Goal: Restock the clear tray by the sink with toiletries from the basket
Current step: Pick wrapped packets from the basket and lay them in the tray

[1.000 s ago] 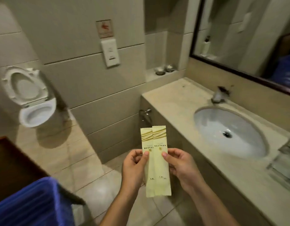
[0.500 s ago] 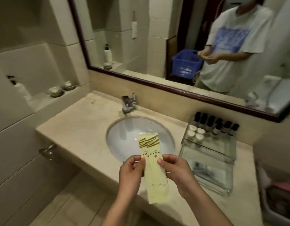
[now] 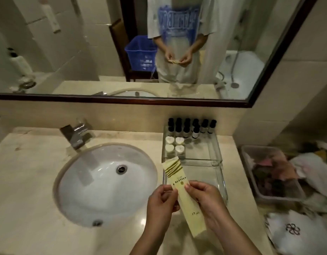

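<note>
I hold long pale-yellow toiletry packets with green stripes between both hands, over the counter's front edge. My left hand pinches the left edge and my right hand pinches the right edge. Just beyond the packets sits the clear tray to the right of the sink; its far section holds several small dark-capped bottles and white round-lidded items, its near section looks bare. The blue basket appears only as a reflection in the mirror, behind me.
A chrome faucet stands behind the basin. At the right of the counter a translucent bin holds crumpled wrappers, with white cloth bags beside it. The mirror spans the wall above.
My view has swung right, from the toilet and floor to the sink and then square onto the tray. The packets stay held in both hands and now overlap into one stack near the tray.
</note>
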`<act>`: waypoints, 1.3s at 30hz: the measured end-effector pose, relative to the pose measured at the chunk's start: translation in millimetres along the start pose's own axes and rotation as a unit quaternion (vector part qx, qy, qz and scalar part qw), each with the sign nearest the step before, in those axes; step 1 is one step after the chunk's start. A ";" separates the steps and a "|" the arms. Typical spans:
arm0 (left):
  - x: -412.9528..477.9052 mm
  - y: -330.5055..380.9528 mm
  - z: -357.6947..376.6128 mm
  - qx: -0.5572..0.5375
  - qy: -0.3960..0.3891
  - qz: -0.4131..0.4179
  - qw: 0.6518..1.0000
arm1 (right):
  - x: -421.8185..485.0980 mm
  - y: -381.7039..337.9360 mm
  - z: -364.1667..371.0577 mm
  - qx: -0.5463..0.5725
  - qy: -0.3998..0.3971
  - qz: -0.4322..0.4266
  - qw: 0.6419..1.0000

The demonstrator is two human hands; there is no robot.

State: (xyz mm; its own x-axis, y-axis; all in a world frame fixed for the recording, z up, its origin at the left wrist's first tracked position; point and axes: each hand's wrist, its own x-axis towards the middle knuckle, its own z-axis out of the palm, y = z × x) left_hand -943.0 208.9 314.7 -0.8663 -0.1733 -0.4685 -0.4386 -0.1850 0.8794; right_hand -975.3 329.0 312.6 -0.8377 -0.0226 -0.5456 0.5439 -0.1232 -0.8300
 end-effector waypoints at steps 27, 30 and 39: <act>165.8 -1.2 -3.4 0.108 -0.067 -0.101 0.987 | 111.1 -10.5 -49.0 -0.500 -0.073 -0.010 0.863; 172.0 -14.4 0.9 0.090 -0.014 -0.095 0.991 | 123.8 -3.5 -62.0 -0.588 -0.087 -0.043 0.803; 207.9 -52.6 39.3 0.121 0.092 -0.109 0.982 | 192.1 15.2 -92.5 -0.707 -0.122 -0.125 0.685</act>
State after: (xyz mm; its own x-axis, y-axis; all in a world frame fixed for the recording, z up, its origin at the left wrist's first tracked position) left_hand -1109.4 220.6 174.3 -0.6968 -0.3308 -0.6364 -0.6731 -0.0050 0.7396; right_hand -1123.5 414.6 184.5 -0.8027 -0.3624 -0.4737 -0.2598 0.9274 -0.2693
